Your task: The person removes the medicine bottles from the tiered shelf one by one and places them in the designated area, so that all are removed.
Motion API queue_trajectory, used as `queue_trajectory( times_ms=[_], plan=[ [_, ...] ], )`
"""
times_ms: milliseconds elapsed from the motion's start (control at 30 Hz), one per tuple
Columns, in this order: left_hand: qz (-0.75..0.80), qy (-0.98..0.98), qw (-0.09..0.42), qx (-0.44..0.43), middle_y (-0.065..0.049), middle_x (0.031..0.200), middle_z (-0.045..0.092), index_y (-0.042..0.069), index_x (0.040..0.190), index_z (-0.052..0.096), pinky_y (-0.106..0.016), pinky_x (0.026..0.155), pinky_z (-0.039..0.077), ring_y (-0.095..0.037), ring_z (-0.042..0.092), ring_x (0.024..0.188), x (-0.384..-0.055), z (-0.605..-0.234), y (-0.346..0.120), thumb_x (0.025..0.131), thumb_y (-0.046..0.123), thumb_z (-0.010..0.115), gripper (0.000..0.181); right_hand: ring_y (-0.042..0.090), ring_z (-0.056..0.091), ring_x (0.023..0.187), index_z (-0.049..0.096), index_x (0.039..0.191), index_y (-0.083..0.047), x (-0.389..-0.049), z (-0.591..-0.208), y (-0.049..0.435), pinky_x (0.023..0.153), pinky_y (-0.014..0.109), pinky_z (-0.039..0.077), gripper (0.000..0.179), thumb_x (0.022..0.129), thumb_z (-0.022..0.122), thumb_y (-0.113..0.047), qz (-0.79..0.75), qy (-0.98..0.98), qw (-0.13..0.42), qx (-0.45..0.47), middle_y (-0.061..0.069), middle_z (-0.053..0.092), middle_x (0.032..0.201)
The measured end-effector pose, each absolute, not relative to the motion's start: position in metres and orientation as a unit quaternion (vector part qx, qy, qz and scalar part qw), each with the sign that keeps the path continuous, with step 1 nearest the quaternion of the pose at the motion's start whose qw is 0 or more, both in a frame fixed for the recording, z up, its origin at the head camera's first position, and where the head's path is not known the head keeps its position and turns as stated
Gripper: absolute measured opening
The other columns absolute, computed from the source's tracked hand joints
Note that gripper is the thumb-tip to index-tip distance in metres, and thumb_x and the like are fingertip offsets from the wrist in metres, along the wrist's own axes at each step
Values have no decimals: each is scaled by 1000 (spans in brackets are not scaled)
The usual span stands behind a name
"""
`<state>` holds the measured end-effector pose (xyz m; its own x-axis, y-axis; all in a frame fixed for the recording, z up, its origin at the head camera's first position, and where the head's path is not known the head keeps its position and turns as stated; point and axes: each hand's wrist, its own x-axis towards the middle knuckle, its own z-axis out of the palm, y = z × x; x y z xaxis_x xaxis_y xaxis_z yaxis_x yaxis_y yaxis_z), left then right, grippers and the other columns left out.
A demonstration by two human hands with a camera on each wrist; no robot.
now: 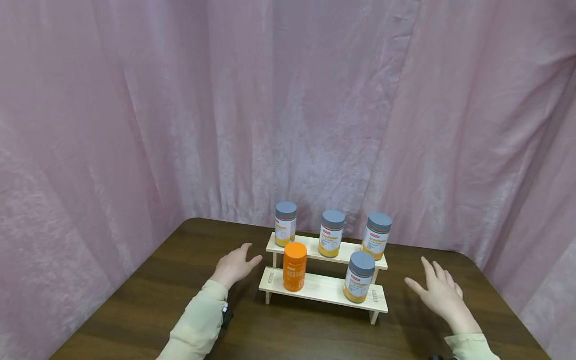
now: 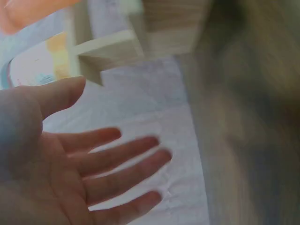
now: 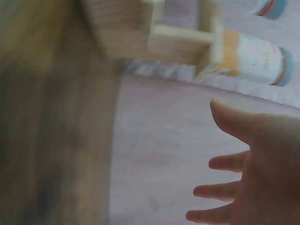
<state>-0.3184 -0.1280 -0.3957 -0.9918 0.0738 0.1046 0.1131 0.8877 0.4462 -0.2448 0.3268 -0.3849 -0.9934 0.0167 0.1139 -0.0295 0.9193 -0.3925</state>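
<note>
We seem to be in a curtained-off nook that looks like a small staging booth, though we cannot tell whether the building around it is a home, an office or a studio. Pink, velvety curtains (image 1: 292,100) hang in folds across the back and along both sides, filling the head view above the worktop (image 1: 315,335), a dark brown surface with rounded far corners. On it we see a pale wooden two-tier rack (image 1: 324,289) bearing four grey-lidded jars (image 1: 330,234) and one orange bottle (image 1: 295,267), labels towards us, rather like a little shop display. Both wrist views show us pale pinkish cloth too.
</note>
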Motion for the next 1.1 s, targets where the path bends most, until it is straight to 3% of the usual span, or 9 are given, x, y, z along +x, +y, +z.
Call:
queue_trajectory(
  times_ms=[133, 333, 533, 700, 833, 1100],
  plan=[
    [-297, -952, 30, -64, -20, 118, 67, 4, 134, 53, -51, 91, 49, -34, 65, 106, -323, -387, -123, 99, 32, 52, 45, 66, 20, 129, 9, 148, 12, -255, -372, 310, 97, 76, 26, 87, 99, 47, -48, 223, -971, 80, 1, 45, 16, 145],
    [-382, -918, 32, -102, -14, 96, 70, 1, 131, 54, -41, 81, 53, -24, 68, 84, -332, -380, -117, 101, 19, 49, 36, 60, 25, 133, 7, 149, 12, -265, -358, 286, 106, 68, 28, 84, 99, 51, -39, 289, -953, 87, 0, 43, 19, 147],
    [-426, -899, 30, -93, -19, 99, 70, 0, 132, 52, -38, 76, 52, -33, 68, 87, -336, -379, -108, 100, 21, 52, 39, 54, 30, 135, 10, 149, 10, -269, -352, 273, 107, 64, 29, 81, 98, 53, -36, 334, -933, 131, 2, 38, 27, 147],
    [-436, -894, 31, -102, -18, 94, 71, 3, 133, 52, -33, 72, 50, -28, 67, 79, -339, -388, -100, 98, 23, 55, 40, 47, 39, 134, 22, 148, 5, -270, -355, 264, 108, 59, 33, 68, 100, 52, -33, 412, -888, 205, -22, 33, 38, 144],
    [-439, -892, 33, -104, -16, 92, 71, 5, 135, 51, -34, 72, 51, -25, 67, 76, -341, -396, -98, 97, 24, 57, 42, 45, 41, 134, 25, 147, 3, -270, -361, 259, 109, 57, 35, 63, 101, 49, -32, 457, -857, 235, -35, 31, 40, 144],
    [-472, -874, 54, -99, -17, 89, 71, 1, 137, 47, -44, 85, 52, -34, 68, 80, -349, -398, -100, 94, 18, 61, 48, 44, 42, 135, 27, 147, 0, -283, -363, 256, 109, 54, 35, 64, 98, 55, -32, 495, -832, 249, -18, 29, 41, 145]
  ],
)
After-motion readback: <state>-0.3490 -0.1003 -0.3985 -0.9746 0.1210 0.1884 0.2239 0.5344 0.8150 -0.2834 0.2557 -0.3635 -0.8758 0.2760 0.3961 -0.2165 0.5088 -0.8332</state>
